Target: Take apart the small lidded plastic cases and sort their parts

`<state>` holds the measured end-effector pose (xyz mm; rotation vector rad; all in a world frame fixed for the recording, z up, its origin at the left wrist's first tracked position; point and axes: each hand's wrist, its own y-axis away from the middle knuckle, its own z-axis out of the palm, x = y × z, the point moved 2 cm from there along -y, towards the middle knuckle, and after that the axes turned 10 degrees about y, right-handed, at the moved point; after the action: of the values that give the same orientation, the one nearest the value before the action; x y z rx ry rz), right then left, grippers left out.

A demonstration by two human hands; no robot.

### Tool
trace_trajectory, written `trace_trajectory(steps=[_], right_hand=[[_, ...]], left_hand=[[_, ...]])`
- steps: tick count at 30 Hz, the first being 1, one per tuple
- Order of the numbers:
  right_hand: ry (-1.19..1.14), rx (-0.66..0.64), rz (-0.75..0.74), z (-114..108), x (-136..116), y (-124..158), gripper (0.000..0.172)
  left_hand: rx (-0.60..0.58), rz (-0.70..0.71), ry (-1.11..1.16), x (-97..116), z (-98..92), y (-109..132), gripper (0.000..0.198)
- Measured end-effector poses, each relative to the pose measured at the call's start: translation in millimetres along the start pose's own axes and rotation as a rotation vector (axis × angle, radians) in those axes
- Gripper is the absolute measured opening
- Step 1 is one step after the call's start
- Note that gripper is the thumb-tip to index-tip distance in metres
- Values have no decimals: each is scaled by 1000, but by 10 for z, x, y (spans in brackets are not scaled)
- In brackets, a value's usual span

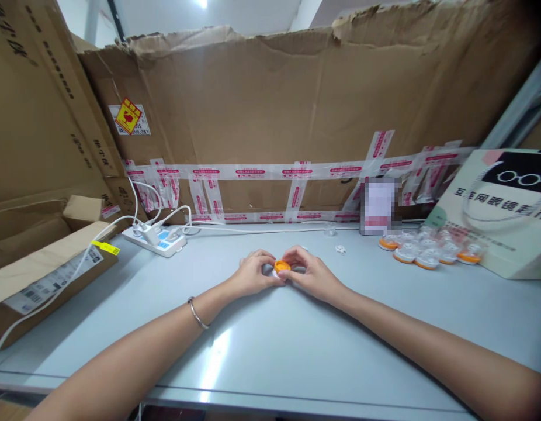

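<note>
Head view: your left hand and right hand grip one orange cap; one white part lies beyond them, rightward, one power strip leftward.

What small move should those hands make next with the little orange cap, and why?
Perhaps press the orange cap and the white piece gently together: the left hand and the right hand hold the cap between them, and the white piece shows at its lower edge. Whether they are joined, I cannot tell.
</note>
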<state>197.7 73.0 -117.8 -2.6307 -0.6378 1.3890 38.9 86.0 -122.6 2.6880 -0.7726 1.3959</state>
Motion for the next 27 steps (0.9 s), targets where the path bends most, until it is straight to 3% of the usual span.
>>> trace_trajectory(steps=[3, 5, 10, 15, 19, 27], right_hand=[[-29, 105, -70, -85, -39, -69, 22], [-34, 108, -54, -98, -22, -179, 24], [109, -38, -48, 91, 102, -578, 35], [69, -206, -79, 359, 156, -854, 42], [90, -225, -60, 400, 181, -904, 44], [128, -202, -32, 281, 208, -839, 41]], left_hand=[[-25, -25, -6, 17, -19, 1, 32], [-46, -46, -22, 32, -21, 18, 31], [-60, -62, -78, 93, 13, 101, 30], [-40, -92, -113, 118, 29, 129, 30], [-44, -95, -112, 106, 20, 121, 32], [-61, -89, -82, 103, 22, 127, 33]])
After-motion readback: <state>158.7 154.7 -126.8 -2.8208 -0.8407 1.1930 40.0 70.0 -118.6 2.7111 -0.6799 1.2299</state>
